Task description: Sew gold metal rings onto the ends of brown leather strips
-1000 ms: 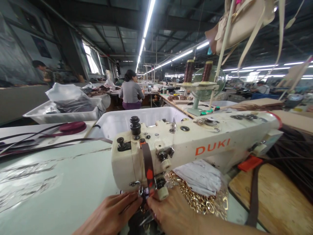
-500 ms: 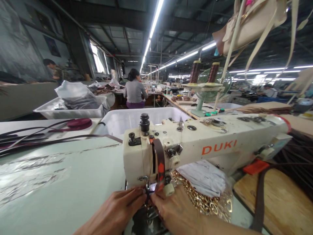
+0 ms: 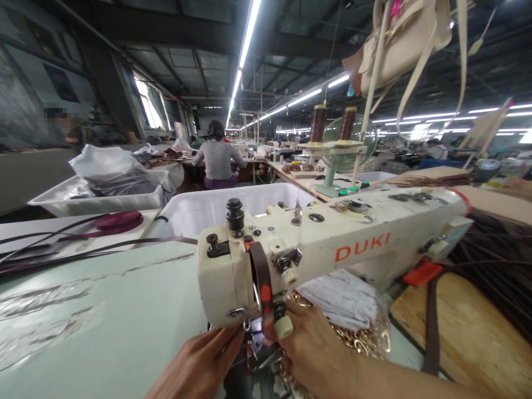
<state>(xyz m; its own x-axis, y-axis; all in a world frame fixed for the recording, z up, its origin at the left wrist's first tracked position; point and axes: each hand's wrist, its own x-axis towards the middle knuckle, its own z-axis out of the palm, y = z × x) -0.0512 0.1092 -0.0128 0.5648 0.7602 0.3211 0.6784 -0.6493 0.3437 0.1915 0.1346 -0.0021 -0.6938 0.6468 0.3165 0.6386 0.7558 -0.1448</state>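
The white sewing machine [image 3: 307, 244] carries orange DUKI lettering. My left hand [image 3: 203, 360] is at the left of its needle area, fingers pressed together, their tips partly hidden under the machine head. Whatever they pinch does not show. My right hand [image 3: 310, 338] reaches in from the right, behind the white knob [image 3: 284, 327]; its fingertips are hidden there. Between the hands stands the metal presser foot [image 3: 256, 342], lit by a small lamp. A dark brown strip [image 3: 262, 282] with orange marks arches down the front of the head.
Behind my right hand lies a plastic bag of gold metal hardware [image 3: 361, 341] with white wrapping [image 3: 338, 299]. A wooden board [image 3: 477, 327] and dark straps [image 3: 499, 249] are at the right. A maroon roll [image 3: 119, 221] lies left, and a white bin [image 3: 233, 194] stands behind the machine.
My hands have drawn apart at the needle. The right has shifted further behind the knob, and the presser foot between them shows more. The whole view has swung slightly to the right.
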